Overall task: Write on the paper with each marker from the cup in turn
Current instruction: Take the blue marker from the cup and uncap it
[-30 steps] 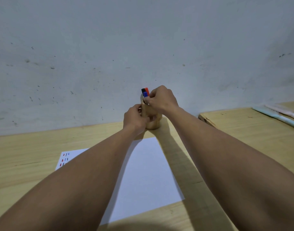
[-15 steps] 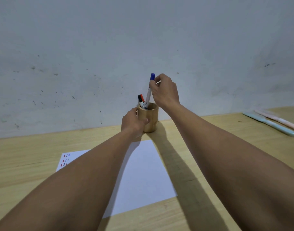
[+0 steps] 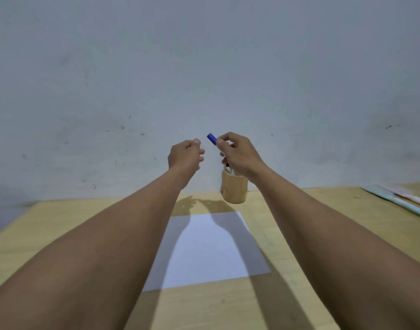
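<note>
- a light wooden table (image 3: pixel 323 234) fills the lower part of the view, its surface crossed by dark shadows;
- a pale grey wall (image 3: pixel 204 67) rises behind it, flecked with small dark marks;
- two long pastel items (image 3: pixel 402 198), one bluish, one pinkish, lie side by side at the table's far right edge

Both forearms are bare from the frame's edge to the wrists, with no sleeve showing. The left hand (image 3: pixel 184 154) and right hand (image 3: pixel 240 156) wear nothing: no glove, ring, watch or band.
</note>
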Available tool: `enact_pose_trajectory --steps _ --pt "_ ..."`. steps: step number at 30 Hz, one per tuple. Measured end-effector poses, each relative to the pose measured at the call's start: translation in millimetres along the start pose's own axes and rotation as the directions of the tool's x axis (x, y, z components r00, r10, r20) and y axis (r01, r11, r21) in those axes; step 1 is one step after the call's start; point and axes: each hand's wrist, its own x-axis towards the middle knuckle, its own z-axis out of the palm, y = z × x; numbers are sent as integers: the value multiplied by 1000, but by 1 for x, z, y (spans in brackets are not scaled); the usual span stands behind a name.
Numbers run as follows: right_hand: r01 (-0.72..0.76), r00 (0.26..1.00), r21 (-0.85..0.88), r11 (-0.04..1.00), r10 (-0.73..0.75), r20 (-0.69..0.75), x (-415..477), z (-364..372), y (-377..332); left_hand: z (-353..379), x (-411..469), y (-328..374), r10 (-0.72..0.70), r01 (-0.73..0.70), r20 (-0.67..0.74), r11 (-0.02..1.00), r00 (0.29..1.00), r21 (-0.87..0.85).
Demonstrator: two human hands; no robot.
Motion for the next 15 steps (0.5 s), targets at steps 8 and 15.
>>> enact_pose_trajectory --steps 8,15 --pt "-67 983 38 997 59 172 -39 14 -45 -61 -28 33 -13 16 130 1000 991 -26" --pt "-232 926 235 944 141 350 -55 24 -61 -98 -36 37 -22 23 72 1000 997 -9"
